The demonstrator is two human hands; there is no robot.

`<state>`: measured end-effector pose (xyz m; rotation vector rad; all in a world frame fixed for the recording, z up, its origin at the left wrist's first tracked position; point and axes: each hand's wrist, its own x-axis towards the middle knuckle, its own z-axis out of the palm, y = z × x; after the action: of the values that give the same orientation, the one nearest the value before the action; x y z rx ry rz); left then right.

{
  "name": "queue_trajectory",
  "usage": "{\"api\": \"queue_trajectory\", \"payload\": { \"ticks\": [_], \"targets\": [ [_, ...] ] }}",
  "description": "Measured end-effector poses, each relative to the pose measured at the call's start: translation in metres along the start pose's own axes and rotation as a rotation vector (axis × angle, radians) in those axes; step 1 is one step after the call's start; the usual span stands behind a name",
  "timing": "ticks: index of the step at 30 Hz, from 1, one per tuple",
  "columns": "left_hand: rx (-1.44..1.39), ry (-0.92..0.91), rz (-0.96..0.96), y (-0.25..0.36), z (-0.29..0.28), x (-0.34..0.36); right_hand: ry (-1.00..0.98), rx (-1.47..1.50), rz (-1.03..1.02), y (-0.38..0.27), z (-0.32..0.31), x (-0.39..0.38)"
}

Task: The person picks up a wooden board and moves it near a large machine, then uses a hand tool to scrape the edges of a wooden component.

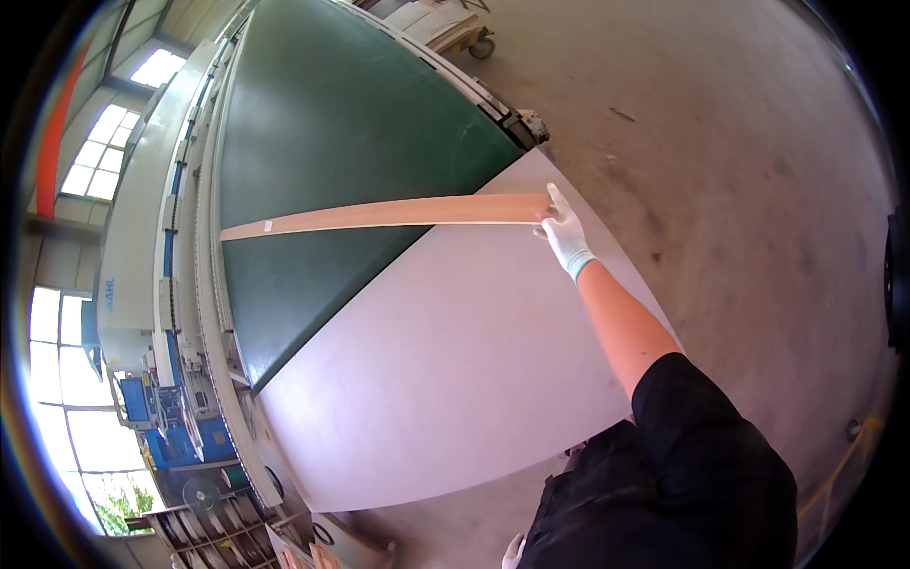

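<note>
A long, narrow light-wood strip point(379, 212) with a small white label lies across a green belt surface point(341, 104) and a pale pinkish-white board point(436, 370). My right hand point(566, 234), in a white glove, grips the strip's right end near the board's far edge, thumb and fingers around it. My left hand point(513, 553), also gloved, shows only in part at the bottom edge beside my dark clothing; I cannot make out whether it holds anything.
A long machine point(142, 228) with a rail and control screen runs along the left. A wheeled cart point(436, 27) with sheets stands at the back. Concrete floor point(749, 190) spreads to the right. A rack point(213, 531) and a fan point(201, 495) are at lower left.
</note>
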<state>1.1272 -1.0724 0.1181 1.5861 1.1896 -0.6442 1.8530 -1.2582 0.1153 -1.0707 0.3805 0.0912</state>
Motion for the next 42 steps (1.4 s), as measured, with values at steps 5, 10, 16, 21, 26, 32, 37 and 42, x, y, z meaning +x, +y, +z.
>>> {"api": "queue_trajectory", "payload": {
  "ticks": [5, 10, 16, 21, 26, 32, 37, 42],
  "targets": [
    [-0.068, 0.017, 0.023, -0.03, 0.007, -0.007, -0.066, -0.147, -0.038, 0.02, -0.024, -0.062],
    [-0.126, 0.029, 0.112, -0.087, 0.012, 0.043, -0.178, -0.384, 0.024, 0.086, -0.081, -0.199],
    [-0.571, -0.083, 0.138, 0.04, 0.001, 0.04, -0.66, -0.647, 0.577, 0.156, -0.063, -0.407],
    [-1.122, -0.14, 0.223, 0.015, -0.017, 0.079, -1.158, -1.067, 0.756, 0.196, -0.021, -0.485],
    [-1.252, 0.183, 0.263, -0.053, -0.027, 0.07, -1.562, -1.132, 0.714, 0.241, -0.008, -0.487],
    [-1.582, 0.804, 0.177, -0.167, -0.069, -0.006, -1.786, -1.237, -0.194, 0.252, 0.101, -0.515],
    [-1.685, 1.172, 0.092, -0.265, -0.108, 0.015, -1.558, -1.185, -1.092, 0.241, 0.216, -0.467],
    [-1.834, 1.356, -0.032, -0.372, -0.145, -0.024, -1.922, -1.313, -1.358, 0.288, 0.322, -0.425]
  ]
}}
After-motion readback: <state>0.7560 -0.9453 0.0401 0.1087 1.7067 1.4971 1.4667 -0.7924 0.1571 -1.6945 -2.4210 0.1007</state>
